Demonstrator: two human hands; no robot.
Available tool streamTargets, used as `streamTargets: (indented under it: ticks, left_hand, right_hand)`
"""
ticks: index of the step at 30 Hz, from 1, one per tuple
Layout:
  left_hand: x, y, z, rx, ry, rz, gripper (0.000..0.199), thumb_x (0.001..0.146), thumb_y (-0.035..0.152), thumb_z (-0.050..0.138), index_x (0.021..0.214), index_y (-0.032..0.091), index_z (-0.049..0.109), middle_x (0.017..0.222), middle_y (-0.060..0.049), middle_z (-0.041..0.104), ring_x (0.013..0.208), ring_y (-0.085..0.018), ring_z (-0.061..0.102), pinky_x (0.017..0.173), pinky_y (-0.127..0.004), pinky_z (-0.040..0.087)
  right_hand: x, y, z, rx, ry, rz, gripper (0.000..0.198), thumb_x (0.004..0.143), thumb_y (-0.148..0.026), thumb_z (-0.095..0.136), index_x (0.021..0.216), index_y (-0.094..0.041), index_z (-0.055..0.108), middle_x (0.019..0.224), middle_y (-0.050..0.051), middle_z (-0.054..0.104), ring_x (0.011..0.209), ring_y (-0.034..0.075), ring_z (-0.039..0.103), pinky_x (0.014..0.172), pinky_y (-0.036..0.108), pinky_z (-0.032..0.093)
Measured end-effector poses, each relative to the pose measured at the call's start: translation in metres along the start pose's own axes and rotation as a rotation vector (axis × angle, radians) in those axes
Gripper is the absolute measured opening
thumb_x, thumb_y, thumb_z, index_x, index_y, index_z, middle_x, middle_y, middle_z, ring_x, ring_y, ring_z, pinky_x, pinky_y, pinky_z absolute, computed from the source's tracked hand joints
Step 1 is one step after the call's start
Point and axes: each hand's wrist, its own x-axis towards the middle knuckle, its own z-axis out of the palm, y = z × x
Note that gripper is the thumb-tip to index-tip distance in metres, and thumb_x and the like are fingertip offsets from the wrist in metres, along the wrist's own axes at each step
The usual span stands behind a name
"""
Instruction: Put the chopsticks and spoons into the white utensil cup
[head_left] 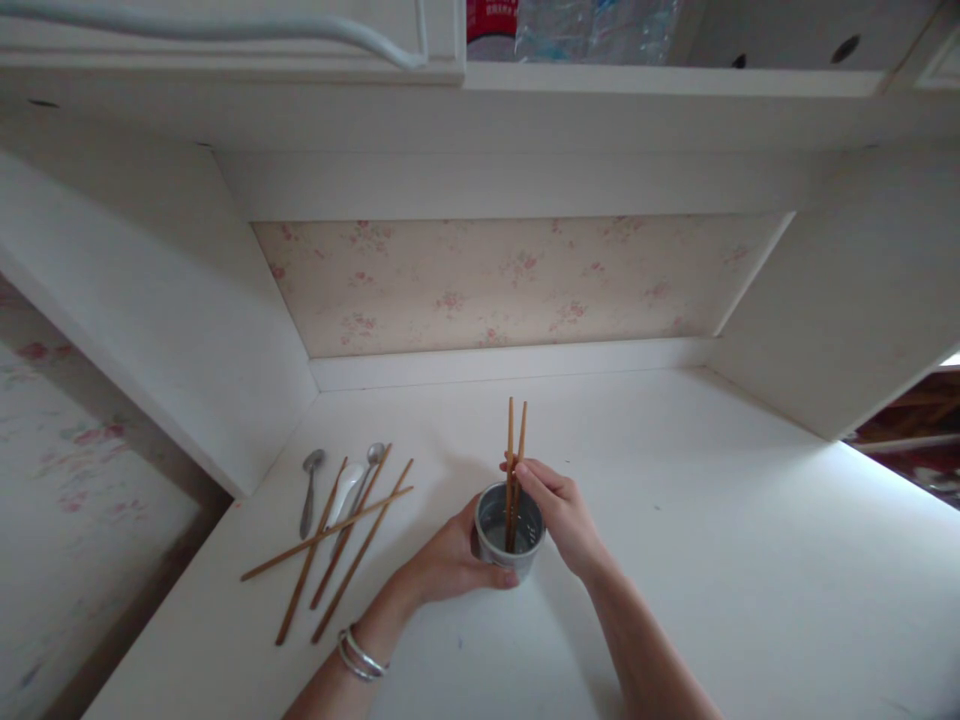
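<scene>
My left hand [454, 560] is wrapped round the side of a grey metal utensil holder [491, 553], thumb across its front. Over the holder's rim, my right hand [553, 500] pinches a pair of wooden chopsticks [511, 440], which stand nearly upright with their lower ends inside it. To the left, several loose wooden chopsticks [363, 563] lie on the white tabletop [712, 560], one crossing over others. Among them are a white spoon [345, 492] and a metal spoon [375, 455], partly covered. Another metal spoon [308, 492] lies at the far left of the group.
White side panels [810, 300] and a floral back wall [480, 285] bound the tabletop. An overhead shelf [660, 78] holds clear plastic-wrapped bottles [592, 30] and a red item [491, 18]. A white cable [225, 25] hangs across the cabinet at upper left.
</scene>
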Motion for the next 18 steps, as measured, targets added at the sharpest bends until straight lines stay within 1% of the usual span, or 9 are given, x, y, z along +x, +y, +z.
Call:
streamTargets:
  ticks: [4,8,11,14,18]
  left_hand:
    - [-0.0002,0.003,0.001,0.006,-0.001,0.018,0.084,0.058,0.023,0.085,0.132,0.025,0.045,0.13,-0.008,0.057,0.12,-0.03,0.05,0.104,-0.047,0.035]
    - [0.0,0.0046,0.0022,-0.007,-0.004,0.019,0.086,0.059,0.023,0.085,0.134,0.025,0.043,0.131,-0.007,0.056,0.121,-0.029,0.05,0.105,-0.046,0.035]
    - [0.0,0.0042,0.0021,-0.006,0.0,0.01,0.086,0.058,0.024,0.085,0.133,0.026,0.043,0.129,-0.007,0.057,0.12,-0.03,0.05,0.104,-0.046,0.035]
    - [-0.0003,0.002,0.0011,0.005,0.002,0.026,0.084,0.059,0.023,0.085,0.132,0.025,0.045,0.129,-0.008,0.057,0.119,-0.03,0.051,0.103,-0.047,0.036]
    - [-0.0001,-0.0014,0.0004,0.0,0.005,0.026,0.087,0.058,0.022,0.086,0.134,0.027,0.043,0.132,-0.007,0.055,0.121,-0.03,0.049,0.105,-0.046,0.035]
  right_hand:
    - [-0.0005,0.0005,-0.0001,-0.002,0.017,-0.007,0.038,0.086,-0.054,0.055,0.091,-0.021,0.073,0.092,0.004,0.069,0.089,0.022,0.058,0.078,0.03,0.041]
    - [-0.001,0.0,0.0004,0.0,-0.005,-0.024,0.034,0.087,-0.051,0.056,0.089,-0.022,0.074,0.098,0.005,0.069,0.097,0.023,0.058,0.084,0.032,0.041]
    - [-0.0012,-0.0009,0.0004,-0.011,-0.005,-0.023,0.034,0.088,-0.051,0.055,0.092,-0.022,0.073,0.101,0.006,0.069,0.1,0.024,0.057,0.084,0.032,0.041]
    - [-0.0015,-0.0011,-0.0005,-0.011,0.018,-0.022,0.035,0.088,-0.05,0.054,0.097,-0.022,0.073,0.101,0.005,0.069,0.096,0.023,0.058,0.081,0.031,0.041]
    - [-0.0024,-0.0008,-0.0028,0.023,0.071,-0.036,0.036,0.087,-0.049,0.057,0.103,-0.022,0.072,0.099,0.006,0.07,0.09,0.022,0.059,0.08,0.032,0.043]
